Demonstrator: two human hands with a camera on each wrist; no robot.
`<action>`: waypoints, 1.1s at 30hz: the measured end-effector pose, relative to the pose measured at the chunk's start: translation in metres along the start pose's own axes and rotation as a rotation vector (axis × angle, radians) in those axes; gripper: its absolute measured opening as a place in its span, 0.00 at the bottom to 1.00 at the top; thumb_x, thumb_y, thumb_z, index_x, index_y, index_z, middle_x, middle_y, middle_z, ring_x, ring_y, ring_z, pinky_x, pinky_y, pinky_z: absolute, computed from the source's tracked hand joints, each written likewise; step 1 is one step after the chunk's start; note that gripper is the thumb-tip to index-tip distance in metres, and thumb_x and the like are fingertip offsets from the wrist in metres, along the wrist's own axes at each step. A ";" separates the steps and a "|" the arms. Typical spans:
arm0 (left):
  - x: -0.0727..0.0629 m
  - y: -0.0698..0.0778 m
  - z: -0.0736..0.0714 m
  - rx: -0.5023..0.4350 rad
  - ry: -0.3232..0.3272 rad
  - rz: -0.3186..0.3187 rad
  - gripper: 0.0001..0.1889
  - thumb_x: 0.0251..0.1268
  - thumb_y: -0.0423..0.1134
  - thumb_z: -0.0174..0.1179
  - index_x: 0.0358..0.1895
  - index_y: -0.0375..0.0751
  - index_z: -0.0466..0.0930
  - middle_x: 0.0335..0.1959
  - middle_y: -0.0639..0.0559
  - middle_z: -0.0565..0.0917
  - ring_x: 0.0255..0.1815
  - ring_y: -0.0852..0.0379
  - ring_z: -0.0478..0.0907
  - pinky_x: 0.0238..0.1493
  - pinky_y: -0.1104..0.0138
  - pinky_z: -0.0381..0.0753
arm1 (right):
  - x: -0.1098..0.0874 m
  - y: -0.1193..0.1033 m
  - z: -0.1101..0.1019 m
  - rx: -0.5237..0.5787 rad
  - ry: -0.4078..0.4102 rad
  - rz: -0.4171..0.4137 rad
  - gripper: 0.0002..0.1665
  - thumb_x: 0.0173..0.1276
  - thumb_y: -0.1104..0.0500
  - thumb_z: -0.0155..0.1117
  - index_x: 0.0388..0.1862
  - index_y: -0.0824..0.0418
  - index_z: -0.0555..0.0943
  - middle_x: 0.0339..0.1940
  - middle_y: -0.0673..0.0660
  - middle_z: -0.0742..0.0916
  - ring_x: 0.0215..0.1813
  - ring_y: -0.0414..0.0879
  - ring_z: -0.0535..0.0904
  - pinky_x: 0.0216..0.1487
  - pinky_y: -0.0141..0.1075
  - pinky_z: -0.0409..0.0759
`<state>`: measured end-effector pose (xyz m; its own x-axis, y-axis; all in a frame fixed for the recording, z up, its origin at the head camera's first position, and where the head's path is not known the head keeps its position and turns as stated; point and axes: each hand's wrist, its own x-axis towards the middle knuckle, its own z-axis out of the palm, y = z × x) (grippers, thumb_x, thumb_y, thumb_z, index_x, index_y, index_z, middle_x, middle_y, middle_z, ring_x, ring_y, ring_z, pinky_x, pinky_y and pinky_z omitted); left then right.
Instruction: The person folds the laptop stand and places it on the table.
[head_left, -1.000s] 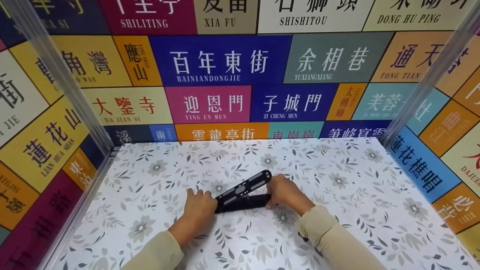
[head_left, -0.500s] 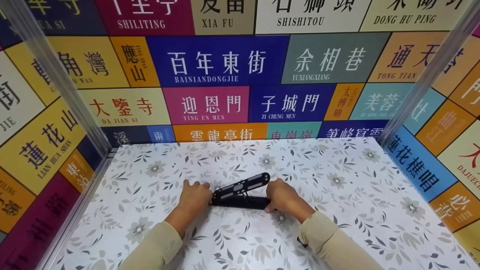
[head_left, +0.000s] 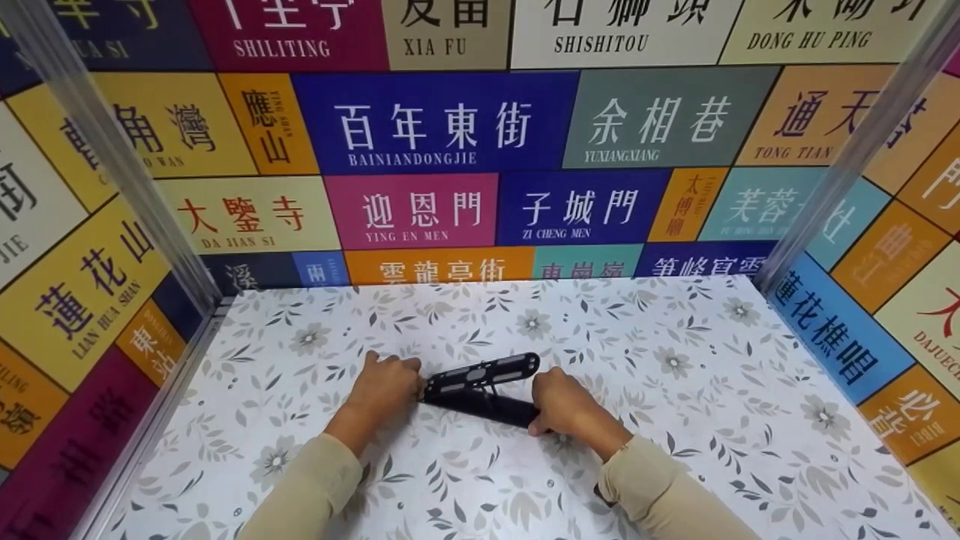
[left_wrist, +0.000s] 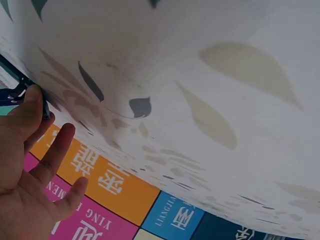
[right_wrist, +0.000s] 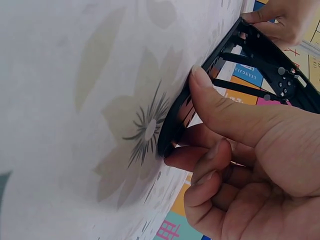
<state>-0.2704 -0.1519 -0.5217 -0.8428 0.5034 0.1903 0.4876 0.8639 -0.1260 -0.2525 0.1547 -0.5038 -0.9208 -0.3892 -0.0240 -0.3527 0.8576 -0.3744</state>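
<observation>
A black folding stand sits in the middle of the table in the head view, partly unfolded into a V. Its slotted upper plate rises to the right, joined to the lower plate by a thin strut. My left hand pinches the hinge end between thumb and index finger; in the left wrist view the other fingers are spread. At the far end of the lower plate, my right hand holds the rounded edge, thumb on one face and fingers beneath. The right wrist view shows struts between the plates.
A white cloth with grey leaves and flowers covers the table. Behind and beside it stand walls of coloured name panels. Transparent-looking corner posts rise at both back corners.
The stand has turned slightly, its right end coming nearer the person, and the gap between its plates shows differently. Both hands keep their grip; the left has shifted a little left.
</observation>
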 end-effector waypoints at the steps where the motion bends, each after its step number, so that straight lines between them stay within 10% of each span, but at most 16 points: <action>1: 0.000 0.000 0.001 0.001 -0.003 -0.001 0.07 0.58 0.32 0.66 0.32 0.52 0.90 0.33 0.55 0.82 0.36 0.45 0.82 0.46 0.45 0.75 | -0.001 0.000 0.000 0.006 0.004 -0.001 0.26 0.37 0.60 0.89 0.18 0.59 0.74 0.23 0.56 0.75 0.23 0.48 0.70 0.26 0.42 0.73; 13: -0.002 0.006 -0.005 0.058 0.013 0.021 0.04 0.56 0.33 0.68 0.33 0.47 0.90 0.34 0.51 0.84 0.38 0.47 0.79 0.38 0.52 0.76 | -0.003 0.001 -0.002 0.010 0.003 0.043 0.25 0.36 0.54 0.90 0.21 0.56 0.77 0.25 0.52 0.76 0.25 0.46 0.71 0.29 0.42 0.74; 26: -0.004 0.072 -0.034 -0.279 -0.013 -0.238 0.13 0.67 0.33 0.63 0.50 0.28 0.80 0.34 0.33 0.84 0.34 0.38 0.86 0.35 0.51 0.88 | 0.028 0.025 -0.034 -0.022 -0.343 -0.051 0.12 0.48 0.52 0.86 0.25 0.54 0.90 0.22 0.46 0.88 0.26 0.38 0.77 0.32 0.35 0.79; 33: 0.000 0.088 -0.027 -0.274 0.071 -0.348 0.05 0.60 0.22 0.61 0.37 0.31 0.81 0.27 0.35 0.84 0.29 0.37 0.86 0.23 0.53 0.86 | 0.043 0.018 -0.024 -0.047 -0.372 0.041 0.18 0.37 0.59 0.91 0.23 0.58 0.87 0.23 0.48 0.87 0.26 0.40 0.80 0.32 0.33 0.80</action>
<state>-0.2215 -0.0759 -0.5062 -0.9543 0.1731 0.2435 0.2279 0.9488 0.2187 -0.3019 0.1612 -0.4893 -0.8141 -0.4423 -0.3763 -0.3318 0.8861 -0.3237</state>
